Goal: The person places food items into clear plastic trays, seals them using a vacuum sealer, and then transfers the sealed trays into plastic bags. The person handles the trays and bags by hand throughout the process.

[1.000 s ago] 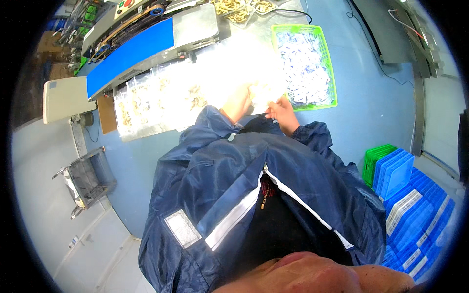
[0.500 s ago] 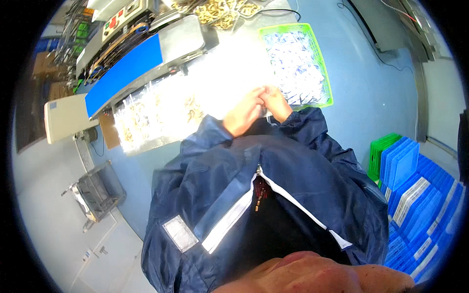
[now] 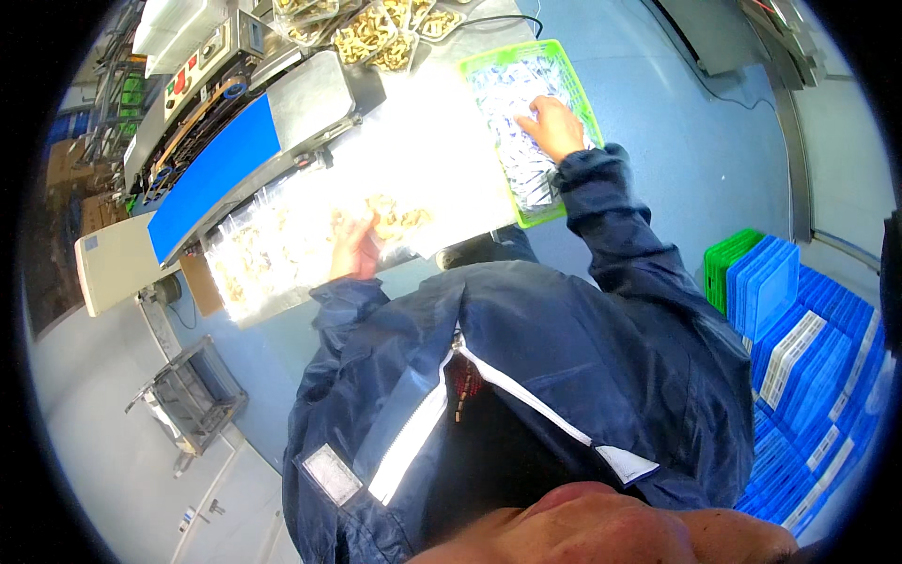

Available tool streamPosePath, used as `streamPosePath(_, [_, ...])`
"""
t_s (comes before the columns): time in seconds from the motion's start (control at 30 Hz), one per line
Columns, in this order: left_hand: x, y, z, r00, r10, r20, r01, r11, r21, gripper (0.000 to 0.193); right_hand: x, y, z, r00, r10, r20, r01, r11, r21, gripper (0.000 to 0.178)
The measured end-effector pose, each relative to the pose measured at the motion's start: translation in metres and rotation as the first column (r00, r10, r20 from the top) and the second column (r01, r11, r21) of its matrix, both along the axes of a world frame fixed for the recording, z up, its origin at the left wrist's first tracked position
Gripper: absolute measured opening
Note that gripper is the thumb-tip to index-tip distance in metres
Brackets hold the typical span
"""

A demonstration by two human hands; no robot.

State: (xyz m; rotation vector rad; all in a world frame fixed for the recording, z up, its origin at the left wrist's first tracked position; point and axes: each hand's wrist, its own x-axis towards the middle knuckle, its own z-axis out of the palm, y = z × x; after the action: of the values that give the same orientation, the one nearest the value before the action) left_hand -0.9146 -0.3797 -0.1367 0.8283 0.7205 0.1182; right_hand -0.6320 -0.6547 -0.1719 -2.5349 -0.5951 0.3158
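My left hand (image 3: 353,248) is at the near edge of the steel table, its fingers closed at the side of a clear plastic bag (image 3: 402,222) with pale dried slices in it. Glare washes out part of that grip. Off to the right, my right hand (image 3: 558,128) reaches over a green plastic basket (image 3: 592,105). The basket is full of small white and blue sachets (image 3: 498,94). The right thumb and fingers are apart, their tips among the sachets, and I see none in the grasp.
More filled clear bags (image 3: 246,249) lie along the table's left part, before a machine with a blue belt (image 3: 221,164). Trays of dried slices (image 3: 366,36) stand at the back. Blue crates (image 3: 799,367) are stacked at the right. A strong glare covers the tabletop.
My hands were together near the basket's corner and have parted. The left moved left to the bag; the right moved forward over the sachets. The view has shifted slightly.
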Motion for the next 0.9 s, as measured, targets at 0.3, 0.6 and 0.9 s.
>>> streamPosePath(0.3, [-0.018,-0.011,-0.032,0.987,0.118,-0.110,-0.122,0.992,-0.030,0.027,0.014,-0.012,-0.062,0.984,0.091,0.150,-0.117,0.978,0.174,0.022])
streamPosePath(0.6, [-0.019,-0.007,-0.042,0.980,0.174,-0.099,-0.182,0.980,-0.085,0.028,0.016,-0.017,-0.026,0.854,0.492,0.171,-0.498,0.867,-0.009,0.016])
streamPosePath(0.9, [-0.025,-0.016,-0.016,0.969,0.223,-0.108,-0.233,0.968,-0.092,0.029,0.009,-0.019,-0.050,0.925,0.355,-0.137,-0.304,0.905,0.297,0.034])
